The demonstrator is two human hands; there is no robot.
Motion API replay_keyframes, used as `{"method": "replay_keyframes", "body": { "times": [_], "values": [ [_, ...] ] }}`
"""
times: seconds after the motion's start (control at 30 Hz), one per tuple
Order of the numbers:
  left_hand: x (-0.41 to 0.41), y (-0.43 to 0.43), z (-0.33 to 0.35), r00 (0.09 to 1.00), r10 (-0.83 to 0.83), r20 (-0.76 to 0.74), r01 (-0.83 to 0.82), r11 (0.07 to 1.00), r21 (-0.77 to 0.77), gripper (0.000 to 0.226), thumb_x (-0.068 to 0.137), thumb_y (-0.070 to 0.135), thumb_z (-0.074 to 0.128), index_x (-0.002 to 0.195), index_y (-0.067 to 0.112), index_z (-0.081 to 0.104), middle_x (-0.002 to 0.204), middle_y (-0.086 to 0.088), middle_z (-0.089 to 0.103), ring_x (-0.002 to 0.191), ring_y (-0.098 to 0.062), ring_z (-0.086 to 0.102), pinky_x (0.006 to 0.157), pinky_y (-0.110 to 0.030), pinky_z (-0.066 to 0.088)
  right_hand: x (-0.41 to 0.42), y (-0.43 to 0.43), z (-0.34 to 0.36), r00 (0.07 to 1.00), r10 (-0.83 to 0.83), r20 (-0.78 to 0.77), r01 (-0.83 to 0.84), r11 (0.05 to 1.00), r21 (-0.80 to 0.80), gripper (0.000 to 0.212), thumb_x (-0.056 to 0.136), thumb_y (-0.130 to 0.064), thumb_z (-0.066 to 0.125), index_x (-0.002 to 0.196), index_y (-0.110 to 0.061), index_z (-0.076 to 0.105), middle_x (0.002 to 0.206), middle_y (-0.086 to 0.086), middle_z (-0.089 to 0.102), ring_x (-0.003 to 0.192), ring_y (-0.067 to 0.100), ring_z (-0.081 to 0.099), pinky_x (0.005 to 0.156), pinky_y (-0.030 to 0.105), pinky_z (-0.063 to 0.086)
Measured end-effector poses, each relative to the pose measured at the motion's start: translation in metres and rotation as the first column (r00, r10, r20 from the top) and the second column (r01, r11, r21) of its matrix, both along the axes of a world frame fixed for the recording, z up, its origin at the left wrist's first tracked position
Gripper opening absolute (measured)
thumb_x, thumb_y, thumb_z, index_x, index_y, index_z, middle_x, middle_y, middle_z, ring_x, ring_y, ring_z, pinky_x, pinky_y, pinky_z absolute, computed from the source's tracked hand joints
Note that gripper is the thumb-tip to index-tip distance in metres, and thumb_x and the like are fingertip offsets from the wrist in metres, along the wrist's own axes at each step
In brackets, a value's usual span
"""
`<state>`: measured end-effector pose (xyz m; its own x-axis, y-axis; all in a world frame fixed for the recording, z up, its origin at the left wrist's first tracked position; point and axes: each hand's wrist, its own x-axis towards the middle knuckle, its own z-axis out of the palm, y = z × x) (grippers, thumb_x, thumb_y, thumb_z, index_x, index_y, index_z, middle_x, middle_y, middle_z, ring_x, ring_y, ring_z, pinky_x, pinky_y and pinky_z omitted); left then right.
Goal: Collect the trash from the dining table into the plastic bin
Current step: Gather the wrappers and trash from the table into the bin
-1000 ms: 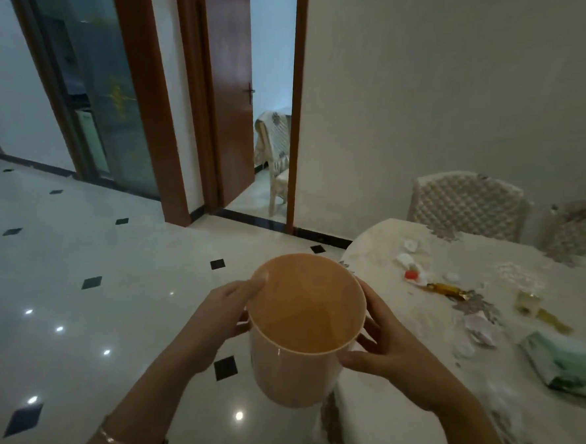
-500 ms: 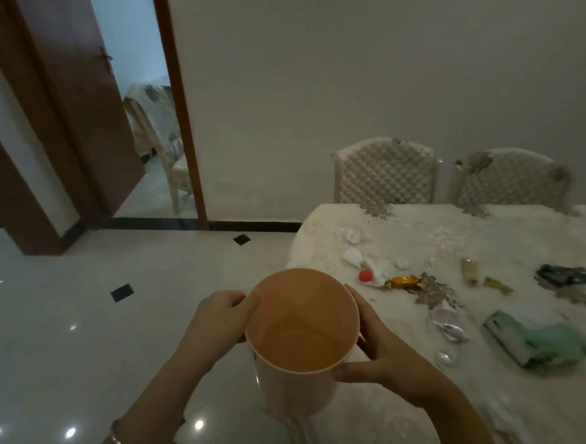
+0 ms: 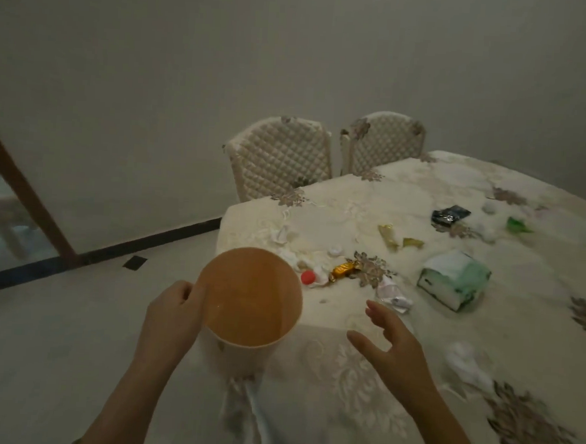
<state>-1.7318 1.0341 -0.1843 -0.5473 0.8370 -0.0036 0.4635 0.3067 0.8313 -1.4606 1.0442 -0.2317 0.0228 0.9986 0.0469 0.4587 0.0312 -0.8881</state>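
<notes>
My left hand (image 3: pixel 173 312) grips the left rim of a round plastic bin (image 3: pixel 249 298), pale outside and orange inside, held at the near left corner of the dining table (image 3: pixel 361 380). The bin looks empty. My right hand (image 3: pixel 388 344) hovers open over the tablecloth, to the right of the bin and apart from it. Trash lies scattered on the table: a red bottle cap (image 3: pixel 308 277), a gold candy wrapper (image 3: pixel 343 270), crumpled white tissue (image 3: pixel 468 364), a clear wrapper (image 3: pixel 391 294), a green-and-white tissue pack (image 3: pixel 454 279), yellow-green wrappers (image 3: pixel 390 236) and a black packet (image 3: pixel 450 214).
Two quilted cream chairs (image 3: pixel 281 159) stand at the table's far side against the grey wall. A doorway with a brown frame (image 3: pixel 23 184) is at the left. Pale tiled floor (image 3: pixel 55 327) lies left of the table. A green scrap (image 3: pixel 516 226) sits far right.
The view has swung right onto the table. My right hand has let go of the bin and now hovers open over the cloth; my left hand still holds the bin.
</notes>
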Motion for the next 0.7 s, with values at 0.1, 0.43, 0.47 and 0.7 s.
{"method": "replay_keyframes", "body": {
  "times": [0.1, 0.43, 0.47, 0.7],
  "values": [
    [-0.006, 0.024, -0.006, 1.000, 0.000, 0.025, 0.001, 1.000, -0.008, 0.051, 0.090, 0.040, 0.040, 0.093, -0.007, 0.058, 0.095, -0.027, 0.062, 0.072, -0.027, 0.052, 0.063, -0.034, 0.039, -0.001, 0.020, -0.008, 0.998, -0.034, 0.061, 0.034, 0.999, 0.006, 0.056, 0.073, -0.030, 0.073, 0.124, -0.025, 0.048, 0.125, -0.002, 0.055, 0.109, 0.008, 0.046, 0.089, 0.026, 0.035],
    [-0.029, 0.104, -0.012, 0.998, 0.054, -0.038, -0.054, 0.998, 0.014, 0.040, 0.092, 0.038, 0.038, 0.070, 0.006, 0.047, 0.073, -0.013, 0.049, 0.062, -0.020, 0.043, 0.055, -0.031, 0.032, -0.038, 0.135, -0.057, 0.981, 0.041, 0.187, -0.022, 0.995, -0.102, 0.064, 0.074, -0.032, 0.071, 0.130, -0.020, 0.042, 0.136, 0.005, 0.047, 0.123, 0.020, 0.042, 0.099, 0.034, 0.035],
    [-0.031, 0.110, -0.011, 0.997, 0.060, -0.040, -0.059, 0.998, 0.020, 0.038, 0.092, 0.037, 0.038, 0.069, 0.008, 0.045, 0.072, -0.011, 0.048, 0.062, -0.019, 0.042, 0.056, -0.031, 0.031, -0.044, 0.146, -0.061, 0.980, 0.045, 0.196, -0.021, 0.992, -0.122, 0.065, 0.074, -0.032, 0.071, 0.130, -0.018, 0.042, 0.135, 0.007, 0.047, 0.123, 0.022, 0.042, 0.098, 0.034, 0.036],
    [-0.046, 0.146, -0.011, 0.997, 0.052, -0.064, -0.049, 0.997, 0.052, 0.037, 0.091, 0.035, 0.041, 0.071, 0.006, 0.050, 0.069, -0.008, 0.048, 0.062, -0.019, 0.044, 0.054, -0.029, 0.033, -0.072, 0.200, -0.095, 0.896, 0.083, 0.437, -0.001, 0.983, -0.185, 0.055, 0.076, -0.031, 0.067, 0.123, -0.014, 0.045, 0.127, 0.010, 0.051, 0.119, 0.029, 0.039, 0.095, 0.036, 0.035]
  ]
}}
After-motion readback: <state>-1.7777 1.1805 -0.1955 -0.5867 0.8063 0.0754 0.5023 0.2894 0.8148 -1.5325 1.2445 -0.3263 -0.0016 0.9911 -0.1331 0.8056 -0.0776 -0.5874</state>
